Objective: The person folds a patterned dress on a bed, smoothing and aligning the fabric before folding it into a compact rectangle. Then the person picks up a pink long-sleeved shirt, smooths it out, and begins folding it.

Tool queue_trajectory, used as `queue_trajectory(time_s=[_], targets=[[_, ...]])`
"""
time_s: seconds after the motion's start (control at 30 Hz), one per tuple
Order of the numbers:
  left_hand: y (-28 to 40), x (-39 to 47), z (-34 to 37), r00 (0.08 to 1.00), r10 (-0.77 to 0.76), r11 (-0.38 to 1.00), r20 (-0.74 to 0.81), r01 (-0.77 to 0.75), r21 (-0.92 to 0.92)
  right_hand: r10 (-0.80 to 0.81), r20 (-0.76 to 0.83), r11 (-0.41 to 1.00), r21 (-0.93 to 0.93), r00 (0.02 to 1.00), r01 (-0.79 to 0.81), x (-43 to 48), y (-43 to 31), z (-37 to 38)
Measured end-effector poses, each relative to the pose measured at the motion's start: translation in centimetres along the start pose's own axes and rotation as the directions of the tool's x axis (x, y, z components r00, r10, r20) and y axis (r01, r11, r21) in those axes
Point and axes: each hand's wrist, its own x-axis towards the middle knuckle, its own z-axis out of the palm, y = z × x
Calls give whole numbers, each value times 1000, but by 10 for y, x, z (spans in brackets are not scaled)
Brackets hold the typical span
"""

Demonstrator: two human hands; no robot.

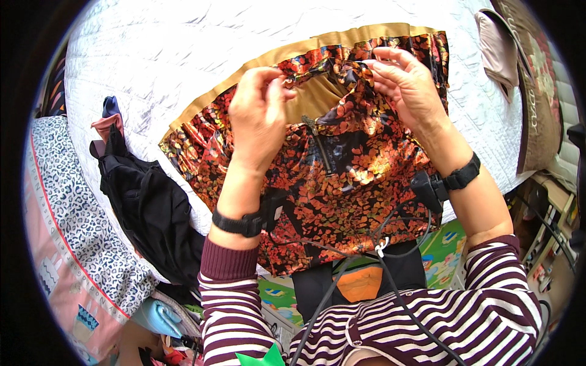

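A floral-print garment (316,206) in red, orange and black lies spread out before me, its gold lining (316,98) showing through a gathered opening. A dark metal zipper (322,148) runs down from that opening. My left hand (258,107) is at the opening's left edge, thumb and fingers drawn together on what looks like a bit of the cloth. At the right edge my right hand (403,82) has its fingers spread beside the bunched fabric. Its thumb tip meets the cloth there, but whether it grips is unclear. A gold band (256,61) borders the garment's far edge.
Under the garment is a white quilted bed cover (160,55). Black clothing (142,196) lies to the left, beside a leopard-print and pink cloth (82,169). A beige fabric item (499,50) is at the upper right. Cables (389,270) run from my wrist straps across my front.
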Motion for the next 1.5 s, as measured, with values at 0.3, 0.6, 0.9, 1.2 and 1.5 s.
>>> queue_trajectory(time_s=[0.3,0.6,0.9,1.2,1.5], targets=[[-28,-30,-92,999,-13,976,39,4,217,-397,480,319,-727,783,608,32,8,15],[-36,-58,-100,861,-470,882,-194,450,-139,-531,360,459,-638,767,618,-25,7,41],[-51,-50,-57,719,-692,408,65,464,-786,-502,783,-213,-523,367,825,-42,68,105],[-86,-52,-49,803,-572,399,-167,94,-912,-440,880,-349,-350,178,869,-54,74,102],[-75,-57,-48,890,-455,283,-34,108,-953,-478,854,-355,-402,206,844,-61,76,98]])
